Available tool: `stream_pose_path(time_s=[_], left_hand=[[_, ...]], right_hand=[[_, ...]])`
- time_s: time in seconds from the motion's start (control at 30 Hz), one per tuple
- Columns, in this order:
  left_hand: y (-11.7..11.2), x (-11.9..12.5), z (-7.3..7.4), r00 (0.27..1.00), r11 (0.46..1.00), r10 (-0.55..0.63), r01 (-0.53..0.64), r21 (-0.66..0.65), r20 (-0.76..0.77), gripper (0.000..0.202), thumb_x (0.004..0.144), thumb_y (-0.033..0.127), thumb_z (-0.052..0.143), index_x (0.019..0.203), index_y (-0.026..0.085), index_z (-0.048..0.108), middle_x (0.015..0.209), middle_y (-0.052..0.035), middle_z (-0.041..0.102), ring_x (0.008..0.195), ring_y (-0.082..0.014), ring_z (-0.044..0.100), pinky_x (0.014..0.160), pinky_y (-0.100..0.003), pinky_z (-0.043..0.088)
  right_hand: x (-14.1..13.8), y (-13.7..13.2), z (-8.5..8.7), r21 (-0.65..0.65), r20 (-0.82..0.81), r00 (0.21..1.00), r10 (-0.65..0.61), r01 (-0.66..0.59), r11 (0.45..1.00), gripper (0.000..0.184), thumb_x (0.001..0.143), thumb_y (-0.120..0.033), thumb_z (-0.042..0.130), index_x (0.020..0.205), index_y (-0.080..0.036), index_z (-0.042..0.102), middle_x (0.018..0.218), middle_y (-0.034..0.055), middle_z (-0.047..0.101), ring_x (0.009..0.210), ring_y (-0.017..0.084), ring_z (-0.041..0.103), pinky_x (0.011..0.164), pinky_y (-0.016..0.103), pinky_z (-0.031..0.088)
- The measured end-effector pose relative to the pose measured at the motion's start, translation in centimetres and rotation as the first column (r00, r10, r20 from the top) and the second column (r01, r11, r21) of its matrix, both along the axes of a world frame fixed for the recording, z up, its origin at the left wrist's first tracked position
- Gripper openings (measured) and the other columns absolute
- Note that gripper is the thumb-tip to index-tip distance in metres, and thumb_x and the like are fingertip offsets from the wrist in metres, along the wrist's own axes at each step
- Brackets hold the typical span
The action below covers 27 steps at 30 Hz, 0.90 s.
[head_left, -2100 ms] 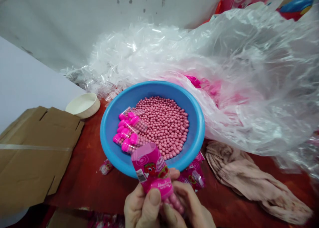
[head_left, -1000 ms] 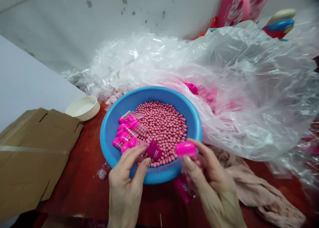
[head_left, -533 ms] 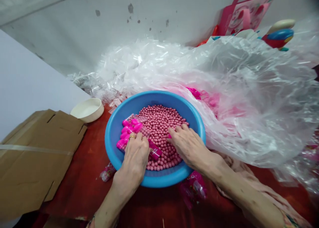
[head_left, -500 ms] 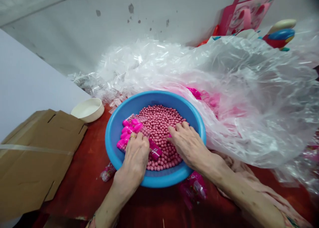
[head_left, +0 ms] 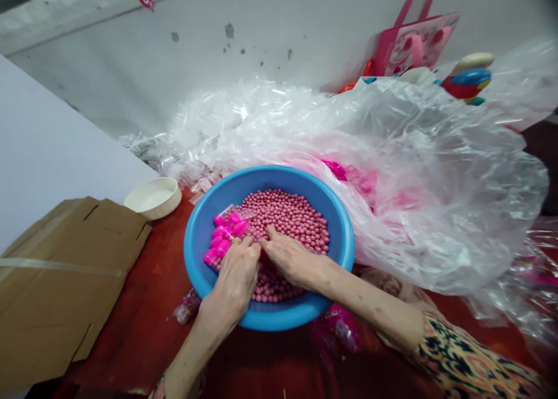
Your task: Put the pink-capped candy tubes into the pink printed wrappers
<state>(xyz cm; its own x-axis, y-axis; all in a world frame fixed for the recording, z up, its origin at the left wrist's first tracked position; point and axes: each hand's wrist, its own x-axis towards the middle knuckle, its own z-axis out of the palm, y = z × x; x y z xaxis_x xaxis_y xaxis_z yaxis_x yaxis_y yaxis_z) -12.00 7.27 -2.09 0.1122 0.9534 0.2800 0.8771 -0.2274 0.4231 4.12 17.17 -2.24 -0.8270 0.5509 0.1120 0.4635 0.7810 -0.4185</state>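
Note:
A blue plastic basin [head_left: 192,259] holds many small dusty-pink beads [head_left: 296,213]. Inside at its left lie bright pink rounded pieces [head_left: 224,236], with clear plastic film [head_left: 244,214] over or beside them. My left hand [head_left: 235,271] is closed over the basin's left half, gripping what looks like a small clear plastic bag, mostly hidden by the fingers. My right hand [head_left: 290,256] meets it from the right, fingertips pressed together against the left hand's fingers. Whatever sits between the right fingers is hidden. A dark pink packet below the hands is mostly covered.
Clear plastic bags [head_left: 436,137] pile up behind and right of the basin. A folded cardboard box [head_left: 65,283] and a white round dish [head_left: 154,197] stand left. Small wrapped packets lie on the red table [head_left: 131,329] by the basin. A pink bag [head_left: 414,47] stands at the back right.
My right hand has moved left across the beads, from the basin's right side to my left hand. The left hand has stayed nearly in place. The view has shifted slightly.

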Motion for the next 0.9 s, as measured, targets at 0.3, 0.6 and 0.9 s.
stream_pose_path(time_s=[0.3, 0.6, 0.9], left_hand=[[2.0, 1.4, 4.0, 0.860, 0.961, 0.274, -0.227, -0.159, 0.429, 0.010, 0.081, 0.029, 0.064, 0.086, 0.021, 0.067, 0.088, -0.0084, 0.073, 0.087, -0.0296, 0.068, 0.086, -0.049, 0.051], [-1.5, 3.6, 6.2, 0.369, 0.921, 0.386, -0.206, -0.331, 0.846, 0.021, 0.068, 0.020, 0.076, 0.088, 0.016, 0.071, 0.074, -0.0017, 0.075, 0.067, -0.0155, 0.070, 0.062, -0.024, 0.057], [-1.5, 4.8, 5.1, 0.027, 0.904, 0.403, -0.164, -0.394, 0.915, 0.008, 0.064, 0.013, 0.073, 0.070, 0.017, 0.076, 0.042, 0.0033, 0.065, 0.033, -0.0096, 0.055, 0.031, -0.014, 0.039]], right_hand=[[-0.5, 1.2, 2.4, -0.360, -0.147, 0.943, -0.297, 0.229, 0.904, 0.031, 0.092, -0.032, 0.060, 0.120, -0.018, 0.058, 0.120, 0.0073, 0.063, 0.098, 0.021, 0.065, 0.082, 0.042, 0.055], [1.2, -2.3, 4.6, -0.669, -0.491, 0.609, -0.623, 0.195, 0.717, 0.033, 0.081, -0.036, 0.065, 0.055, -0.017, 0.055, 0.066, -0.0017, 0.054, 0.062, 0.012, 0.053, 0.060, 0.028, 0.044], [1.3, -6.0, 5.7, -0.742, -0.557, 0.515, -0.652, 0.044, 0.669, 0.033, 0.072, -0.034, 0.075, 0.048, -0.018, 0.059, 0.068, -0.0021, 0.052, 0.061, 0.011, 0.050, 0.055, 0.024, 0.040]])
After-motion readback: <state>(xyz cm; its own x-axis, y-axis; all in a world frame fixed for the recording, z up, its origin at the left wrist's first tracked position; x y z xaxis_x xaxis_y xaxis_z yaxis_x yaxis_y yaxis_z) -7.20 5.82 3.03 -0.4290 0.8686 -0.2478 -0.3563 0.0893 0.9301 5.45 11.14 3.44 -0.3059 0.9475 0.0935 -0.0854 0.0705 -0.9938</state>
